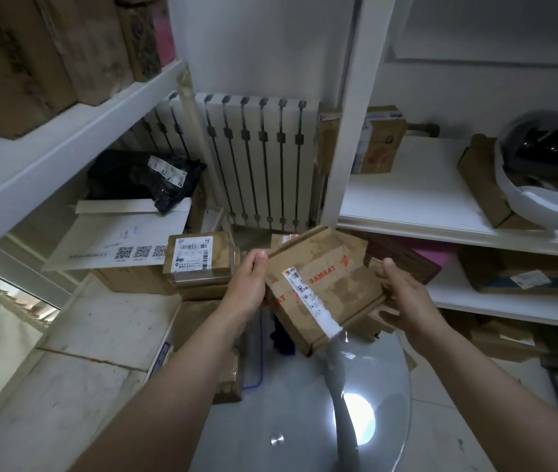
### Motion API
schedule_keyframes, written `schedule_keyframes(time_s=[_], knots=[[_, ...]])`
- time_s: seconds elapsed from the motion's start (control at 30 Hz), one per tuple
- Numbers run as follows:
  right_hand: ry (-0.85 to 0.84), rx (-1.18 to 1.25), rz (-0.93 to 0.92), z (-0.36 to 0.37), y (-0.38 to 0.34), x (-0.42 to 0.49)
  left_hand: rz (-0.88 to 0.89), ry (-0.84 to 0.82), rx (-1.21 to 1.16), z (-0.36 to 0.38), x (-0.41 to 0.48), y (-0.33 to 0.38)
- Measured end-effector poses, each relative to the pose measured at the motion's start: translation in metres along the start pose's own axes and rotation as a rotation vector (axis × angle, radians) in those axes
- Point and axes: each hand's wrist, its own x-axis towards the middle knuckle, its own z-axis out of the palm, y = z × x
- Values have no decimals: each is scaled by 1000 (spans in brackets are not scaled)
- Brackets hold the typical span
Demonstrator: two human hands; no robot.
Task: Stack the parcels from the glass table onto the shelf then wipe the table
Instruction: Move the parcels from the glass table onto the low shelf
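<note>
Brown cardboard parcel [321,284] with red lettering, white label; white shelf [441,212]; black-slotted white radiator [257,158].

Occluded and truncated regions
The fingers of the left hand [248,284] are hidden behind the parcel [325,267]; its label [308,301] is printed too small to be read; the glass table [304,420] is cut off by the lower edge.

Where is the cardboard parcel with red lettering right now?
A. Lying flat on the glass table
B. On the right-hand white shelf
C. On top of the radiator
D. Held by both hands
D: the left hand and the right hand grip opposite edges of the parcel, which is tilted in the air, lifted off the glass table.
</note>
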Motion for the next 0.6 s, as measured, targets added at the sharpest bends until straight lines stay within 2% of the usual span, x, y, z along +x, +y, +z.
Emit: schedule_keyframes(time_s=[0.13, 0.3, 0.6], knots=[[-184, -113, 11, 19, -8, -24, 12, -58, 44, -27, -19, -3], [-308, -237, -5, 48, -11, -56, -1, -138, 62, -58, -37, -10], [-278, -284, -26, 79, 9, -77, -133, -90, 48, -91, -51, -39]])
